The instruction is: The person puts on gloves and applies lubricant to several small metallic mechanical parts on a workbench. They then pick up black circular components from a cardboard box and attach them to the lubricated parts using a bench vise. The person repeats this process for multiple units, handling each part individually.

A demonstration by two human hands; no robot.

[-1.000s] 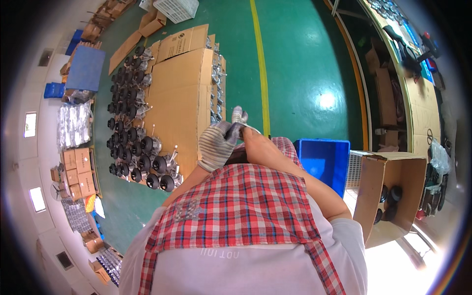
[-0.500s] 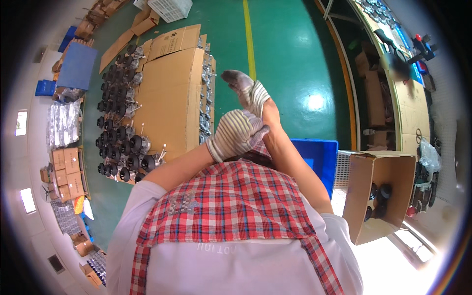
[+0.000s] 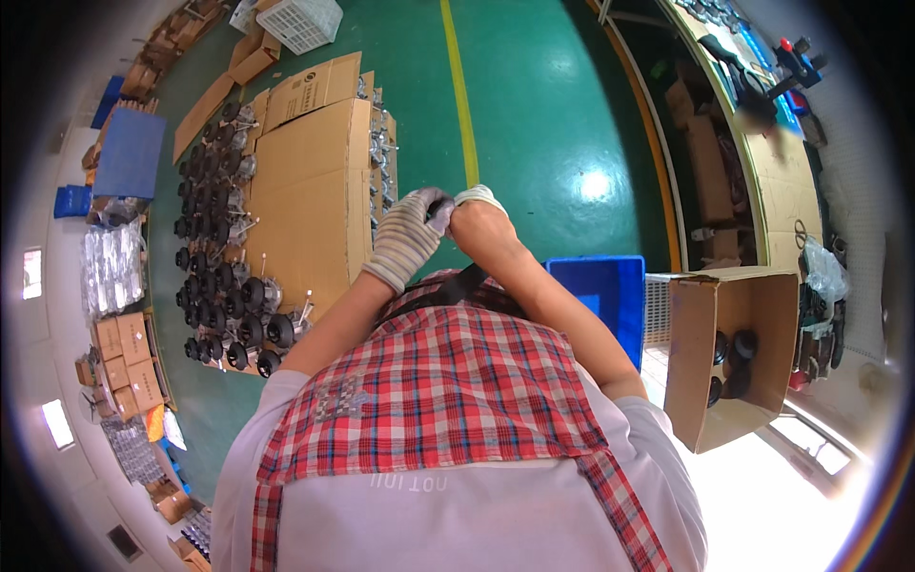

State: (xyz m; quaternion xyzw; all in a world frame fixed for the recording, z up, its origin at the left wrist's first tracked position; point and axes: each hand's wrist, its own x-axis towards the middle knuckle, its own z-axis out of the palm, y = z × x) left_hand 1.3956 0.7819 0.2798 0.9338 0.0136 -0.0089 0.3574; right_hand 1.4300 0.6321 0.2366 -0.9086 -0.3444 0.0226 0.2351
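My left hand [image 3: 410, 229] wears a striped knit work glove with greyish fingertips. Its fingers curl closed against my right hand [image 3: 483, 231], gripping the right-hand glove [image 3: 480, 197]. That glove is bunched over the far end of my right hand, leaving the wrist and back of the hand bare. The right fingers are hidden by the glove and by the hand itself. Both hands meet in front of my red checked apron [image 3: 438, 391], above the green floor.
Flattened cardboard [image 3: 305, 191] lies on a stack at the left, edged by several black-wheeled metal parts [image 3: 250, 329]. To my right stand a blue bin [image 3: 600, 296] and an open carton [image 3: 691, 367] with black round parts. A workbench [image 3: 786, 191] runs along the right.
The right glove's striped cuff has slid from the wrist toward the fingers, baring the back of the hand. Both hands have drawn in together, and the view has shifted slightly.
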